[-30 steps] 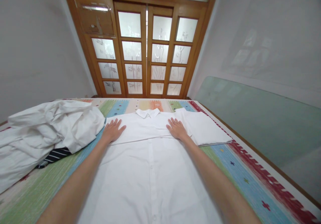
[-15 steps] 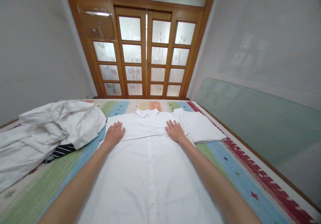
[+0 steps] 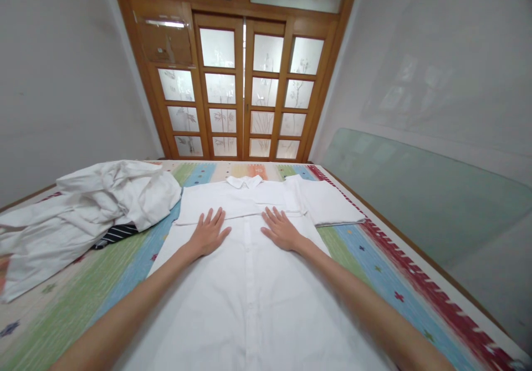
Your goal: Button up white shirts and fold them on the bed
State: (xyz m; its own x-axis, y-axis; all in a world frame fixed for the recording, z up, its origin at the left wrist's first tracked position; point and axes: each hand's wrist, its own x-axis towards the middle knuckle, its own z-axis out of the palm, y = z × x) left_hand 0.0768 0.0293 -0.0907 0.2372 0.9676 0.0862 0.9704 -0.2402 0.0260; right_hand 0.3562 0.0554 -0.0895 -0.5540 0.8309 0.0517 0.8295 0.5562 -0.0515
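Observation:
A white button-up shirt (image 3: 248, 282) lies spread out in front of me, collar at the far end and button strip running toward me. Its left sleeve lies folded across the chest, while the other sleeve (image 3: 332, 202) extends to the right. My left hand (image 3: 209, 233) rests flat on the shirt with fingers spread, just at the lower edge of the folded sleeve. On the right of the button strip, my right hand (image 3: 281, 230) is also flat, its fingertips over the fold. Neither hand grips the cloth.
A crumpled pile of white clothes (image 3: 120, 193) sits on the left, with a black striped piece of cloth (image 3: 118, 235) under its edge. Beneath everything is a colourful striped bedspread (image 3: 124, 282). A pale green glass-like panel (image 3: 415, 188) leans along the right wall; wooden doors (image 3: 245, 99) stand behind.
Both hands have slid inward and toward me over the shirt, closer to the button strip. Their fingers are more spread. The view has shifted slightly.

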